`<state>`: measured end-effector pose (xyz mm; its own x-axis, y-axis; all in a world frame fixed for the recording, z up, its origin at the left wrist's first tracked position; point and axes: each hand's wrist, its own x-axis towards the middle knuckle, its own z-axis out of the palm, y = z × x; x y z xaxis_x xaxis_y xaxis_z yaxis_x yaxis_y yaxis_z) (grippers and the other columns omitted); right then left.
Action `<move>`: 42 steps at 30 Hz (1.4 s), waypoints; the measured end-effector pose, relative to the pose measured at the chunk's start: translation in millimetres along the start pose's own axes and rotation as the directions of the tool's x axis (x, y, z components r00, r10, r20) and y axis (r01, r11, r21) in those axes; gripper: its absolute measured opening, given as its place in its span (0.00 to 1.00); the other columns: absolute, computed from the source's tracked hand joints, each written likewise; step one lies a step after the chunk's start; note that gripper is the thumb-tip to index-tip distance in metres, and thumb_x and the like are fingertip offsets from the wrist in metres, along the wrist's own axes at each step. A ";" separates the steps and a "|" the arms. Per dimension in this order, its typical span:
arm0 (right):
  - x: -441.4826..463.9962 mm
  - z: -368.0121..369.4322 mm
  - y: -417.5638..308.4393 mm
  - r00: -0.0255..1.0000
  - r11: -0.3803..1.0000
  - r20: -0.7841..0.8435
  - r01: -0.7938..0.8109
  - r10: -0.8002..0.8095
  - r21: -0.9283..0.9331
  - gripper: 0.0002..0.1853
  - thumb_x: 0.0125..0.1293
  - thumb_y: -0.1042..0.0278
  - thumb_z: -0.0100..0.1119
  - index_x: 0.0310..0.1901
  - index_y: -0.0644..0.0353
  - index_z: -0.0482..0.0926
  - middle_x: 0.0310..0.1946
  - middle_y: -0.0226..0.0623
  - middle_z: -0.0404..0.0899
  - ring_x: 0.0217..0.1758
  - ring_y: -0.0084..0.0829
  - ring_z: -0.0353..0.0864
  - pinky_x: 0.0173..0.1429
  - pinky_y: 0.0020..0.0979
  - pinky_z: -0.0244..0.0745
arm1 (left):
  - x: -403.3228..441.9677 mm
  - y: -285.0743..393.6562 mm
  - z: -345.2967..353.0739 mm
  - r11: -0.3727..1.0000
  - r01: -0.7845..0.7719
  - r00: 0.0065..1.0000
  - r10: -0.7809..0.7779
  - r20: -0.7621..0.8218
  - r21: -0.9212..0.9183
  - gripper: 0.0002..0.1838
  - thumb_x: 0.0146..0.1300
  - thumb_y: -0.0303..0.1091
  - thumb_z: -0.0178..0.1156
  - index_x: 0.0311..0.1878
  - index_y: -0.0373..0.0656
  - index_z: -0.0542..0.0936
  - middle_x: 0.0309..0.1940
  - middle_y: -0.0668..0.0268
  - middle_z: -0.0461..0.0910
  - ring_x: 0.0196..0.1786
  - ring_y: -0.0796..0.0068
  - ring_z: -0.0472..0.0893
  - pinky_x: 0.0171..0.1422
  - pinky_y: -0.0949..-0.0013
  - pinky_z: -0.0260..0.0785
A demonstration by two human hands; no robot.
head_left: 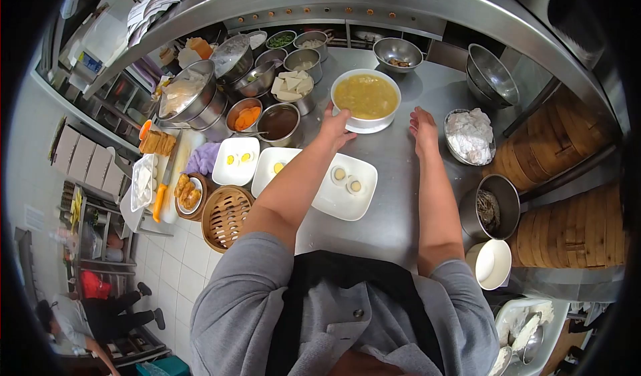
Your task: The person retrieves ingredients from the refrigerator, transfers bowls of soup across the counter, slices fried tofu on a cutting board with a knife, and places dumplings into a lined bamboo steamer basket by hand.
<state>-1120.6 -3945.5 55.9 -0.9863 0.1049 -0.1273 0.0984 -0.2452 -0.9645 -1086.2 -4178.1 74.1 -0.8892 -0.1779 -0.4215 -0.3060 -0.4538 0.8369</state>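
Observation:
A white bowl of yellow soup sits on a white saucer on the steel counter. My left hand is against the bowl's near left side, thumb and fingers apart; whether it bears any weight I cannot tell. To the right of the bowl, my right hand hovers apart from it, fingers loosely stretched and nothing in them. Below my left hand lies a white square dish with two egg halves. Another white dish with egg is partly hidden by my left forearm, beside a third egg dish.
Metal tubs, including sliced carrot, tofu and brown sauce, crowd the left. An orange-handled knife lies on a board. Bamboo steamers stack at right near a steel pot. Another person stands at lower left.

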 end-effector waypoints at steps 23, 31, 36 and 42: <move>-10.9 -15.9 -50.4 0.998 0.999 -0.053 -0.026 0.024 -0.028 0.30 0.70 0.45 0.42 0.59 0.65 0.69 0.55 0.42 0.74 0.58 0.36 0.73 0.62 0.36 0.65 | -77.2 32.7 0.7 0.978 -0.081 0.813 -0.048 0.581 0.194 0.39 0.63 0.35 0.56 0.73 0.53 0.47 0.65 0.60 0.61 0.62 0.56 0.70 0.62 0.46 0.64; -115.8 27.7 -130.2 0.985 0.995 0.141 -0.101 0.099 0.013 0.32 0.69 0.42 0.42 0.62 0.64 0.65 0.59 0.43 0.71 0.59 0.37 0.74 0.61 0.37 0.70 | -184.3 60.3 -44.6 0.973 -0.213 0.812 0.123 0.571 0.093 0.45 0.62 0.39 0.60 0.73 0.49 0.42 0.65 0.54 0.63 0.59 0.57 0.72 0.53 0.53 0.75; -210.6 85.0 -132.7 0.918 0.988 0.367 -0.149 0.153 -0.040 0.36 0.68 0.39 0.42 0.64 0.64 0.63 0.63 0.41 0.66 0.63 0.36 0.69 0.65 0.36 0.65 | -290.4 65.6 -116.9 0.936 -0.340 0.843 0.261 0.471 0.089 0.46 0.59 0.40 0.62 0.74 0.54 0.43 0.65 0.55 0.62 0.62 0.55 0.70 0.50 0.53 0.77; -337.8 177.8 -85.3 0.839 0.975 0.503 -0.134 0.206 -0.176 0.35 0.69 0.39 0.41 0.65 0.63 0.61 0.63 0.40 0.66 0.63 0.37 0.69 0.64 0.37 0.65 | -441.9 52.7 -249.2 0.899 -0.400 0.903 0.355 0.241 0.175 0.49 0.56 0.41 0.62 0.74 0.57 0.40 0.63 0.56 0.66 0.56 0.56 0.75 0.37 0.59 0.79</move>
<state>-819.3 -4131.4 222.4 -0.8742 -0.4472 -0.1889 0.2509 -0.0833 -0.9644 -624.7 -4341.0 217.5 -0.9938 -0.1110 0.0006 0.0212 -0.1838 0.9827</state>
